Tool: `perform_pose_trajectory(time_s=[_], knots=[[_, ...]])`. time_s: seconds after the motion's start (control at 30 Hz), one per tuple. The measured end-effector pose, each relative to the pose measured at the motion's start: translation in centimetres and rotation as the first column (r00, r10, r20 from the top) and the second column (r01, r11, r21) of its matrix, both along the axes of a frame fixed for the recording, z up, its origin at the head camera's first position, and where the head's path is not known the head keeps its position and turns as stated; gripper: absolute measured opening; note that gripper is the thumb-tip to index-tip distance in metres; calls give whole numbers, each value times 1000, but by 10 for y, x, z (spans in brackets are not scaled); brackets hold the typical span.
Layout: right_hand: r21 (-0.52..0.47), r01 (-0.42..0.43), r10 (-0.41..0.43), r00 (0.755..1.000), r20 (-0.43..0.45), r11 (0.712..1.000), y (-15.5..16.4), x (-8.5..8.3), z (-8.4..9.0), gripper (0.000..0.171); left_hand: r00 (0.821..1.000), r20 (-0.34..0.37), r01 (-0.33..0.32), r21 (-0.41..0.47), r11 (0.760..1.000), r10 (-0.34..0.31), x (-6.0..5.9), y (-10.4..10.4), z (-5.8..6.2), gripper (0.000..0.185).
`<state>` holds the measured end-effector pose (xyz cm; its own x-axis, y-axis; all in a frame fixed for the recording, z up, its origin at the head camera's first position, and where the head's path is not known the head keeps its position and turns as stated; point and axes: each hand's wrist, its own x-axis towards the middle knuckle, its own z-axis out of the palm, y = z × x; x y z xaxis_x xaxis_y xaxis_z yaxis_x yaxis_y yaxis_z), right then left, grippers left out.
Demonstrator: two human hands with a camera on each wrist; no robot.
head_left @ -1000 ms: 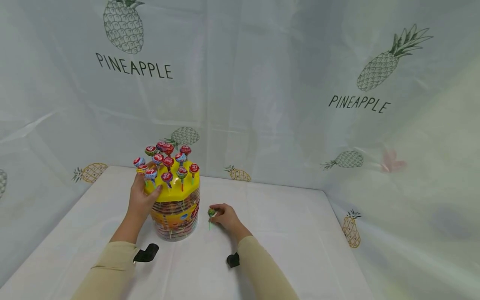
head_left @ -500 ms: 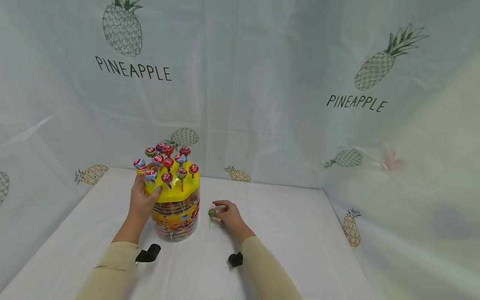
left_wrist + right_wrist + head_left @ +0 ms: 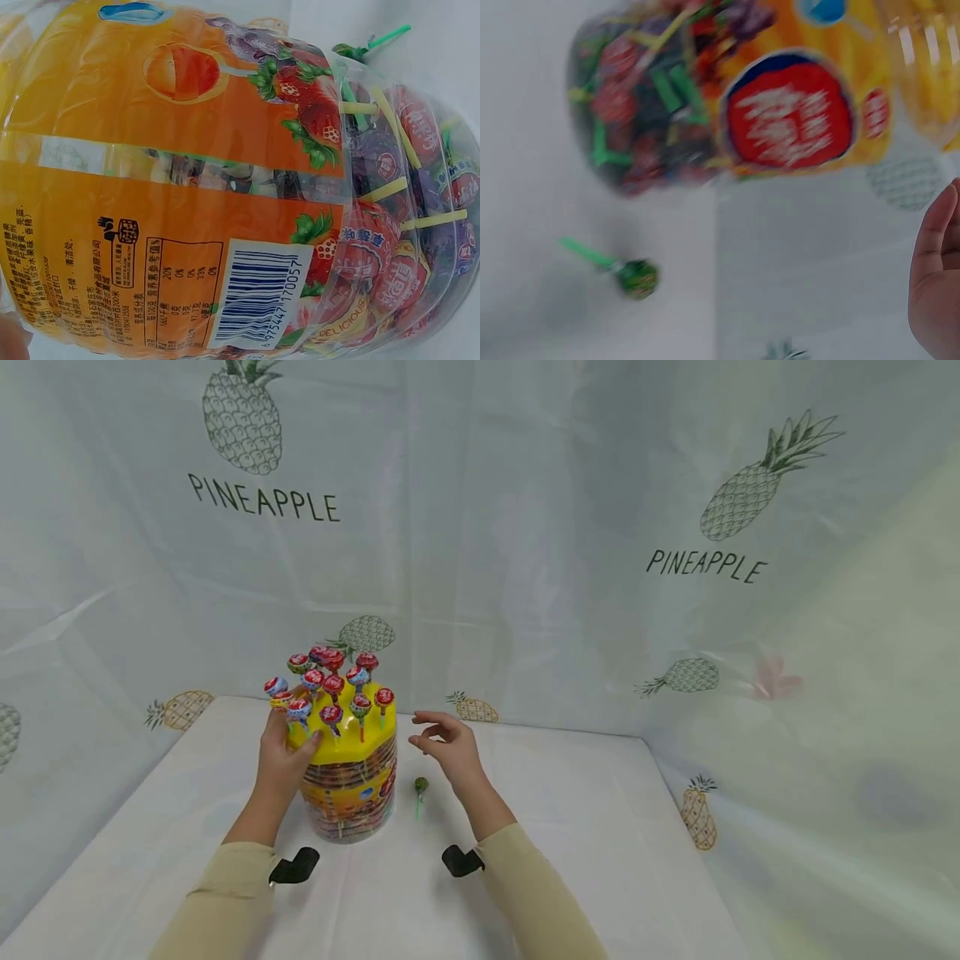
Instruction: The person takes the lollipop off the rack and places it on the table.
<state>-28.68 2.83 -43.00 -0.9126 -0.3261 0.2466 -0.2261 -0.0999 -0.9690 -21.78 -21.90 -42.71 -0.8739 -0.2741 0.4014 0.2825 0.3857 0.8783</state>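
Observation:
A clear lollipop tub [image 3: 351, 793] with a yellow lid [image 3: 347, 739] stands on the white table; several red and blue lollipops [image 3: 332, 681] stick up from the lid. My left hand [image 3: 283, 758] grips the lid's left side. The left wrist view is filled by the tub's orange label [image 3: 172, 187] and the wrapped lollipops inside. A green lollipop [image 3: 421, 789] lies on the table just right of the tub, and shows as a blurred green lollipop [image 3: 630, 274] in the right wrist view. My right hand [image 3: 444, 745] hovers above it, fingers loosely spread, holding nothing.
The table [image 3: 585, 843] is covered in a white cloth, and pineapple-print sheets [image 3: 525, 543] hang close behind and to the right. Black wrist-camera mounts [image 3: 294, 867] sit at both sleeves.
My right hand let go of the green lollipop, which now lies on the table, and rose up toward the lid. The left hand stayed on the tub.

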Motion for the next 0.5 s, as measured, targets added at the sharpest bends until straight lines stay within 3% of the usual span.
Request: perform_pose_trajectory(time_s=[0.2, 0.5], knots=[[-89, -23, 17, 998, -63, 996, -14, 17, 26, 32, 998, 63, -11, 9, 1000, 10, 6, -2, -4, 74], [-217, -82, 59, 992, -110, 973, -30, 23, 55, 33, 999, 40, 9, 28, 1000, -10, 0, -1, 0, 74]])
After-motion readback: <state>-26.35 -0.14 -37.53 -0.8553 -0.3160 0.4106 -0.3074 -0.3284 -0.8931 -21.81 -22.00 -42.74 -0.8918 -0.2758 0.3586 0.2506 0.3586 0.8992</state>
